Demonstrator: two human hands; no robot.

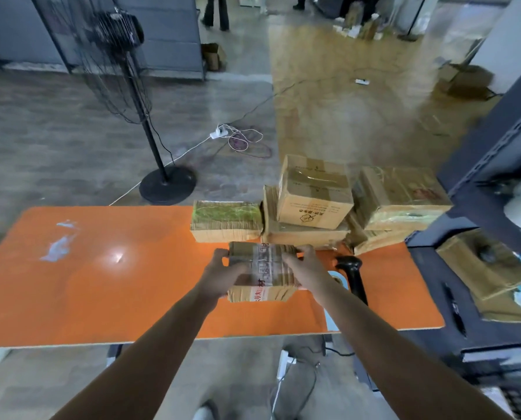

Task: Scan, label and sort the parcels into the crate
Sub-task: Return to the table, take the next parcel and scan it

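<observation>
A taped cardboard parcel (263, 272) with red print lies on the orange table (101, 283). My left hand (222, 272) grips its left side and my right hand (306, 263) grips its right side. Behind it sit more parcels: a flat one with green tape (226, 221), a box with a logo (313, 194) stacked on a flatter box (301, 233), and a taped box (400, 195) at the right. A black handheld scanner (352, 274) lies just right of my right hand. No crate is visible.
A dark metal shelf (489, 165) stands at the right with boxes and tape rolls on it. A black fan stand (162, 180) is on the floor beyond the table. A power strip and cables (238, 137) lie on the floor.
</observation>
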